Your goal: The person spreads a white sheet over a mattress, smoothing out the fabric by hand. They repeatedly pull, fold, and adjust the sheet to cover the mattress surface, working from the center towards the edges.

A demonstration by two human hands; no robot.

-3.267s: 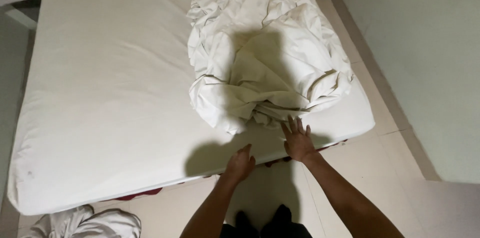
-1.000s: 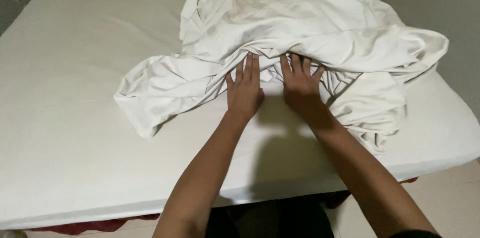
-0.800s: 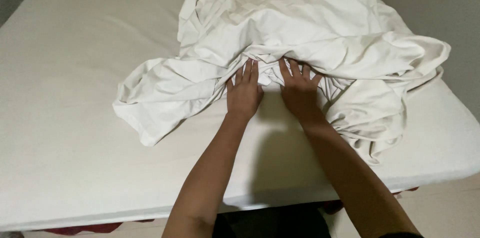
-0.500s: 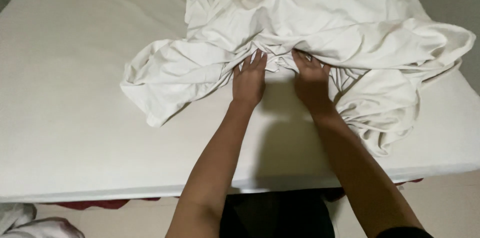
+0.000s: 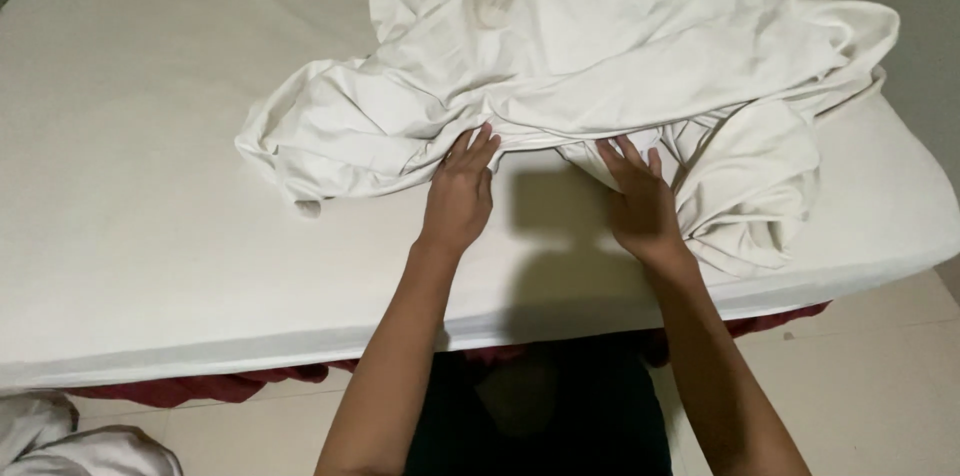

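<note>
Both palms flat, fingers spread, gripping nothing: left hand (image 5: 458,198) and right hand (image 5: 638,204) touch near edge of crumpled white cotton sheet (image 5: 600,86), bunched on white mattress (image 5: 130,156), apparently feeling for its hem.

Hands moved apart along crumpled white sheet (image 5: 600,66) edge; sheet spread wider.

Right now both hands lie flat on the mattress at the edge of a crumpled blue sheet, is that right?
Not quite: the sheet is white, not blue, as the head view shows. The rest holds: the left hand and right hand lie flat on the mattress at its edge.
</note>
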